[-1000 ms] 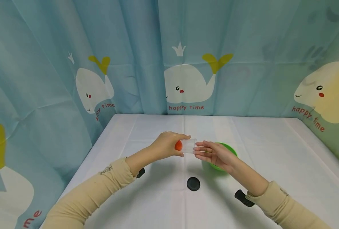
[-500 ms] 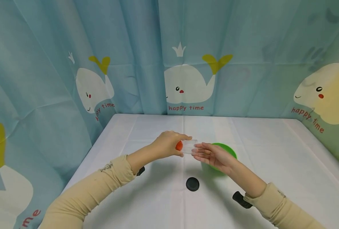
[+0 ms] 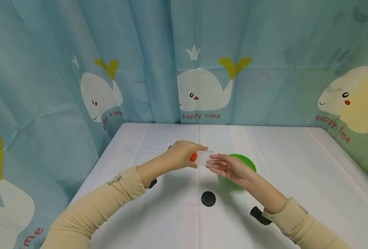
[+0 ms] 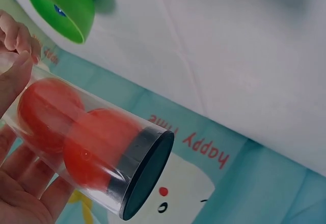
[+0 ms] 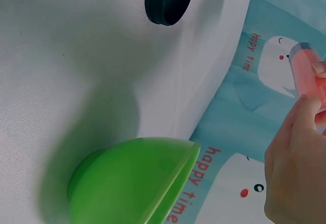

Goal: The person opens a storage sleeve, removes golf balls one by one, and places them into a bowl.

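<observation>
Now the left hand (image 3: 180, 155) is holding a clear tube (image 3: 204, 157) up in the air, above the white table (image 3: 295, 180). Its fingers are curling round the tube, and the tube is lying almost flat, pointing toward the right hand (image 3: 227, 167). Inside the tube two red balls (image 4: 71, 127) are sitting one after the other, touching each other. One end of the tube is showing a dark ring (image 4: 145, 175) in the left wrist view. From the head view only a bit of one red ball is peeking out beside the left thumb. The right hand is open with its fingers straight and relaxed, palm turned up, and its fingertips (image 3: 211, 162) are touching the near end of the tube. It is not gripping the tube. A green bowl (image 3: 244, 164) is standing on the table just behind and under the right hand. In the right wrist view the bowl (image 5: 132, 183) is looking big and is filling the bottom of the picture. A round black lid (image 3: 208, 198) is lying flat on the table, near the person and a little way apart from the bowl. Both arms are wearing tan sleeves (image 3: 103, 204). A blue curtain (image 3: 202, 62) with white whales is hanging behind the table and at both sides.
</observation>
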Available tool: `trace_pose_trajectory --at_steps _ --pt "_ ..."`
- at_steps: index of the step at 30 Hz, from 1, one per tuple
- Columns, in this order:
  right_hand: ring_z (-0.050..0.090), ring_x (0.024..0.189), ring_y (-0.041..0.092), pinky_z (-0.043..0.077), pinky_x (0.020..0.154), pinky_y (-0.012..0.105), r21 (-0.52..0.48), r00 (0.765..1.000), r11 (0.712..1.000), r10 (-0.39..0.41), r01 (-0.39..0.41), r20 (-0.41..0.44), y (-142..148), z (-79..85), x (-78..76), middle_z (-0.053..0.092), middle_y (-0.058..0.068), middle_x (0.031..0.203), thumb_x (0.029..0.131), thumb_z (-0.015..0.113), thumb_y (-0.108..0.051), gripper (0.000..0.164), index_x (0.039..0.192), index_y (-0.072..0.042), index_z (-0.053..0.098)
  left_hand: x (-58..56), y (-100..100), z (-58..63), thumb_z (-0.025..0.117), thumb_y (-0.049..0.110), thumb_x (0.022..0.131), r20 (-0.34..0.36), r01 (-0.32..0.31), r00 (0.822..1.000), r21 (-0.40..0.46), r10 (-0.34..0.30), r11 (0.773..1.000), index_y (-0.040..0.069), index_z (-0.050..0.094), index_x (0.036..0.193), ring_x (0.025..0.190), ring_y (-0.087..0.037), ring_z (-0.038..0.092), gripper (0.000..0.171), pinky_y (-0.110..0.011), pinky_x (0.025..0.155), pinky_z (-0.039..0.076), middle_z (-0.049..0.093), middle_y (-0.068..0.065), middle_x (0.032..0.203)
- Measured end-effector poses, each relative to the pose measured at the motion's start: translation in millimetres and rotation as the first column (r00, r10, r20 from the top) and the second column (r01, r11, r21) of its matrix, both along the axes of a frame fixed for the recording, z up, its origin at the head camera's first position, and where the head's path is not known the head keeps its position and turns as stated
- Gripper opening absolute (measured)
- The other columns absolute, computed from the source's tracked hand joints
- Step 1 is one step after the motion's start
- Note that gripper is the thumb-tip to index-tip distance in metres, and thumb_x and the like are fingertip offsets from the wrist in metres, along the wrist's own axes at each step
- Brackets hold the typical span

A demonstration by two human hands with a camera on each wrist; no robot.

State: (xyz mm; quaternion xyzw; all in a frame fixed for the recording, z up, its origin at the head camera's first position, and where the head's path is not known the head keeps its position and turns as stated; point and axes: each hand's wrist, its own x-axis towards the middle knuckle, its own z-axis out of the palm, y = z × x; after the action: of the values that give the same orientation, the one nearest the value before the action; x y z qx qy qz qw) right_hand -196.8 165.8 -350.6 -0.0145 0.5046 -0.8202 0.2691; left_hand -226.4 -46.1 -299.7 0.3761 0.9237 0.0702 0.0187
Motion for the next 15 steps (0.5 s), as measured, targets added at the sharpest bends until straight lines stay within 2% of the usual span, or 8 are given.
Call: trace_pose_trajectory --at_steps 5,15 --pt "0.066 0.097 0.016 0.052 0.09 0.027 0.004 1.0 1.0 -0.004 0.004 -0.001 -1.4 -0.9 -0.7 0.065 0.008 0.101 0.102 0.04 -0.014 0.044 0.134 0.012 0.029 -1.2 0.2 0.5 0.079 0.026 0.076 -0.003 0.006 1.0 -0.015 -0.006 1.0 0.02 0.055 0.134 0.1 -0.02 0.063 0.063 -0.036 0.084 0.052 0.068 -0.003 0.115" --pt "0.067 0.096 0.017 0.052 0.09 0.026 0.0 1.0 1.0 -0.016 0.016 0.015 -3.0 -1.8 -1.4 0.065 0.009 0.101 0.101 0.041 -0.014 0.04 0.132 0.011 0.033 -1.8 0.8 1.6 0.079 0.025 0.076 -0.014 0.016 1.0 -0.047 -0.016 0.999 0.02 0.054 0.134 0.102 -0.017 0.063 0.064 -0.036 0.088 0.052 0.067 -0.001 0.118"
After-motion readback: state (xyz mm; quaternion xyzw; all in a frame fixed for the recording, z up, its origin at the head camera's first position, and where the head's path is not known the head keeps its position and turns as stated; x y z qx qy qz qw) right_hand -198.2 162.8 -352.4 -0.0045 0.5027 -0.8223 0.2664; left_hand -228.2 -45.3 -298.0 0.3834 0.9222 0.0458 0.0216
